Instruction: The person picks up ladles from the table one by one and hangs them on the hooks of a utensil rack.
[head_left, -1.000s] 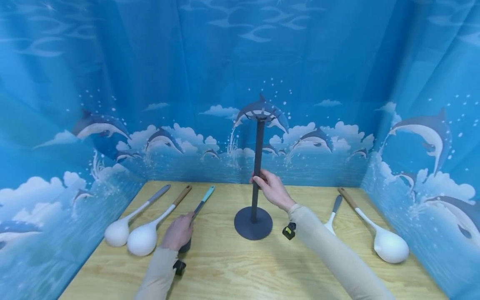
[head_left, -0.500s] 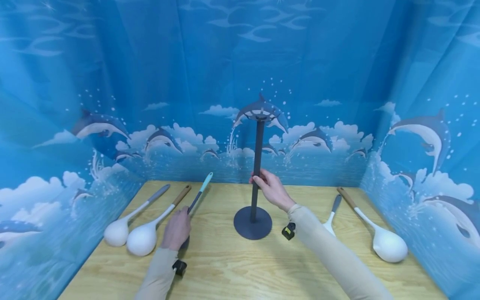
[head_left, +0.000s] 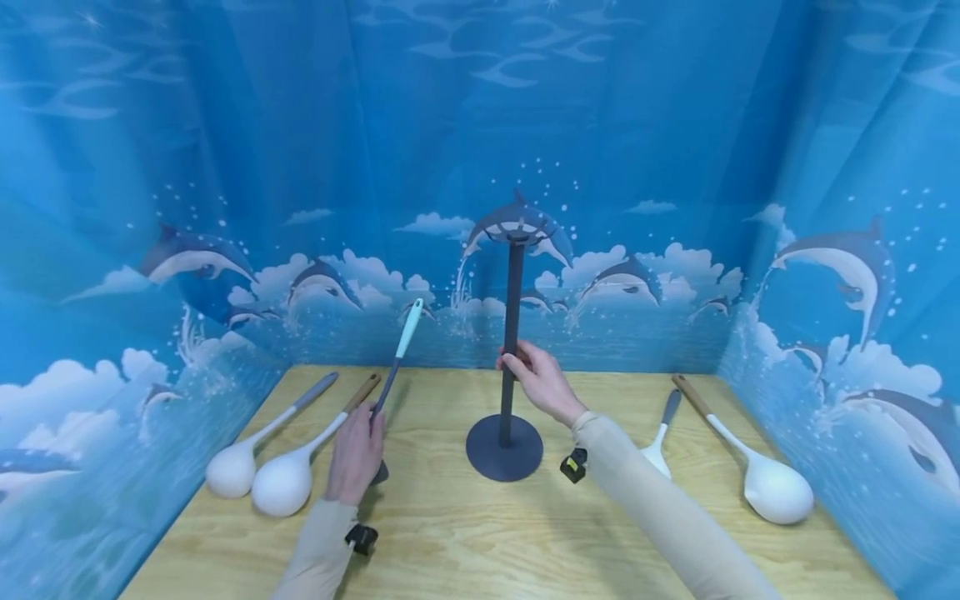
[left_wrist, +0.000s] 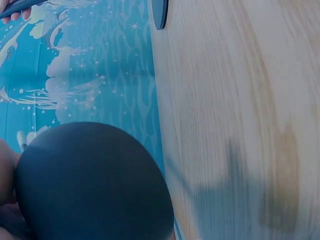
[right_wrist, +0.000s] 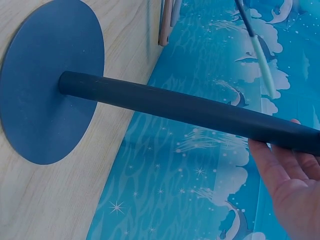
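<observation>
My left hand (head_left: 357,457) holds a dark cooking spoon (head_left: 387,385) by its lower shaft, and the mint handle tilts up above the table. In the left wrist view the dark, rounded head (left_wrist: 95,185) fills the near side; fingers show only at its edge. My right hand (head_left: 546,383) grips the post of a dark utensil stand (head_left: 513,300), which stands upright on a round base (head_left: 487,454) and has a slotted ring at its top. The right wrist view shows fingers (right_wrist: 270,162) against the post (right_wrist: 165,102), with the mint handle (right_wrist: 263,67) some way beyond.
Left of my left hand lie two white ladles, one grey-handled (head_left: 231,471) and one wooden-handled (head_left: 282,485). At the right are a wooden-handled white ladle (head_left: 780,492) and a grey-handled white utensil (head_left: 657,458), partly behind my sleeve. A dolphin-printed curtain (head_left: 420,167) encloses the wooden table (head_left: 465,542).
My left hand has lifted the spoon so its mint handle rises from near the table to above its far edge, tilting steeper. The right hand stays on the stand's post.
</observation>
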